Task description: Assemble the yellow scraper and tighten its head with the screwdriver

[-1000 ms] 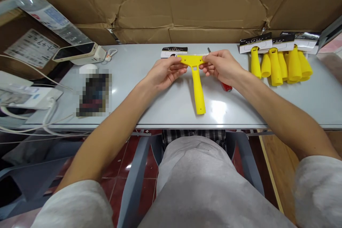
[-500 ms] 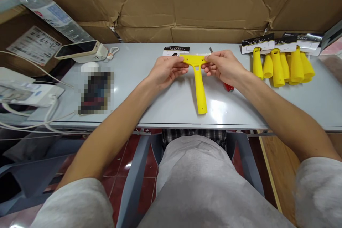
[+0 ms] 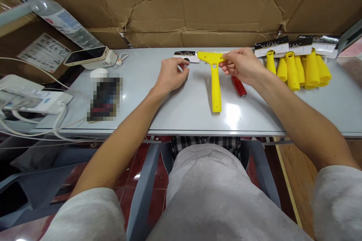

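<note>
My right hand (image 3: 240,64) pinches the right end of the head of a yellow T-shaped scraper (image 3: 215,83), its handle pointing toward me over the table. A clear or pale strip runs along the head's top edge. My left hand (image 3: 172,73) is off the scraper, its fingers bent and the thumb apart from the index finger. It is nearest to a small black round piece (image 3: 187,60), which lies by a black and white card (image 3: 185,55); whether a fingertip touches the piece I cannot tell. Below my right hand lies a red-handled tool (image 3: 239,86), its shaft mostly hidden.
Several yellow scraper handles (image 3: 292,71) with cards lie at the right. On the left are a phone on a white stand (image 3: 90,57), a blurred-out dark item (image 3: 104,99), a power strip (image 3: 42,99) with cables, and a bottle (image 3: 62,20). Cardboard (image 3: 203,11) stands behind the table.
My left hand has let go of the scraper's left end and drawn slightly left. My right hand still holds the scraper, now a little further right. More of the red handle shows.
</note>
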`<state>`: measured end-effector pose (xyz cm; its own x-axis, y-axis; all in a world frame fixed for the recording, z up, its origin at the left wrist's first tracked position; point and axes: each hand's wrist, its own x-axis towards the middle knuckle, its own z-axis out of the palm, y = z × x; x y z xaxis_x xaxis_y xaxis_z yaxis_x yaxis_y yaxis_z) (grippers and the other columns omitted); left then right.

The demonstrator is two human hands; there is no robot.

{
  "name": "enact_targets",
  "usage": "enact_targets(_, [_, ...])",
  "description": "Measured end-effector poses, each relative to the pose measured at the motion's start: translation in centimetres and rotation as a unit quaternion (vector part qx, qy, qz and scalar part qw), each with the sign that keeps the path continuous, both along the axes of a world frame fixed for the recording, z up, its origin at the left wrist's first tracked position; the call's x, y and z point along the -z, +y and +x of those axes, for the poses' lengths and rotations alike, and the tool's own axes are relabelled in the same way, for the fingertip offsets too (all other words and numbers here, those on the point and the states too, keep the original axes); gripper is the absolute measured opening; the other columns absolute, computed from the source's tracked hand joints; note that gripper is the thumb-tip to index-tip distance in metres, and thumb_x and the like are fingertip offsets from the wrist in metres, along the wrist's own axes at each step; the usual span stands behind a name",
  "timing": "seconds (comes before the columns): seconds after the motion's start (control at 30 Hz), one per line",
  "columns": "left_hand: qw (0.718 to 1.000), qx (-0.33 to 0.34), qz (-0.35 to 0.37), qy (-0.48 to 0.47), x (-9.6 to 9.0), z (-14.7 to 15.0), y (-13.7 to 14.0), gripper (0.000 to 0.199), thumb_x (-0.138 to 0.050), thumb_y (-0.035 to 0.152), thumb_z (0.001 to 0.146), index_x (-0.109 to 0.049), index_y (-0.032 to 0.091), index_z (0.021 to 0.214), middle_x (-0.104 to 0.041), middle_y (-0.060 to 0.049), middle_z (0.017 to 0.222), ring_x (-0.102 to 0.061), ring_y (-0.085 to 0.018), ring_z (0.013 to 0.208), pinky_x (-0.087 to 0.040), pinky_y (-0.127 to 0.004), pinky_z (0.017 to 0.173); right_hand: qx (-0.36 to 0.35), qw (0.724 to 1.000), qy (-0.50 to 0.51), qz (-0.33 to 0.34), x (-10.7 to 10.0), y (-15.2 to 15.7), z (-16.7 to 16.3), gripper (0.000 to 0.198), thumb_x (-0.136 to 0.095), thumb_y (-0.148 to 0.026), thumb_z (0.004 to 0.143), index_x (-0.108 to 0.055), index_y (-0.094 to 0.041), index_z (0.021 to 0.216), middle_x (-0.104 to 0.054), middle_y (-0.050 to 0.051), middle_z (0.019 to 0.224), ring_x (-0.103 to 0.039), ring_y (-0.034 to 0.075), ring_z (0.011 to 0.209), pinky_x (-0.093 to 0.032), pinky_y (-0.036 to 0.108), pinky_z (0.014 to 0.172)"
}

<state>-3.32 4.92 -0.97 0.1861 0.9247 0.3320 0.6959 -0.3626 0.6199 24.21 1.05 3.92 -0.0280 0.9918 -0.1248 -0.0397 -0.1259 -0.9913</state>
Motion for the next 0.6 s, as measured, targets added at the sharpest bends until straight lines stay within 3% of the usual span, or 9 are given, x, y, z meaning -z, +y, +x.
enact_targets(0.1, [0.998, -0.015, 0.017, 0.052, -0.8, -0.5, 0.2, 0.026, -0.073, 0.019, 0.091, -0.085, 0.023, 0.114, -0.086, -0.008, 0.114, -0.069, -0.022, 0.085, -0.059, -0.043, 0.109, 0.019, 1.000, -0.001, -0.005, -0.3, 0.4, 0.5, 0.015, -0.071, -0.015, 0.100, -0.061, -0.016, 0.089, -0.072, 0.010, 0.083, -0.066, 0.009, 0.065, -0.057, 0.018, 0.057])
enact_targets(0.27, [0.998, -0.019, 0.025, 0.051, -0.7, -0.8, 0.7, 0.028, -0.072, 0.021, 0.091, -0.086, 0.024, 0.115, -0.087, -0.009, 0.117, -0.070, -0.024, 0.084, -0.061, -0.047, 0.107, 0.020, 1.000, 0.005, -0.012, 0.0, 0.8, 0.8, 0.013, -0.067, -0.012, 0.099, -0.061, -0.016, 0.088, -0.072, 0.010, 0.081, -0.065, 0.009, 0.063, -0.055, 0.018, 0.055])
enact_targets(0.43, [0.991, 0.051, 0.008, 0.125, -0.2, 2.2, 0.6, 0.027, -0.069, 0.025, 0.095, -0.088, 0.021, 0.114, -0.083, -0.015, 0.116, -0.074, -0.033, 0.107, -0.058, -0.052, 0.111, 0.028, 0.999, 0.009, -0.015, 0.0, 1.0, 1.2, 0.012, -0.067, -0.014, 0.100, -0.060, -0.016, 0.090, -0.072, 0.010, 0.082, -0.066, 0.010, 0.063, -0.056, 0.019, 0.057])
enact_targets(0.6, [0.987, 0.075, 0.011, 0.141, -0.8, 5.4, 2.2, 0.031, -0.069, 0.020, 0.093, -0.087, 0.022, 0.118, -0.082, -0.016, 0.121, -0.072, -0.038, 0.123, -0.055, -0.054, 0.114, 0.033, 0.999, 0.001, -0.018, -0.3, 1.1, 1.4, 0.012, -0.065, -0.012, 0.100, -0.061, -0.015, 0.089, -0.071, 0.009, 0.081, -0.065, 0.009, 0.062, -0.057, 0.019, 0.059])
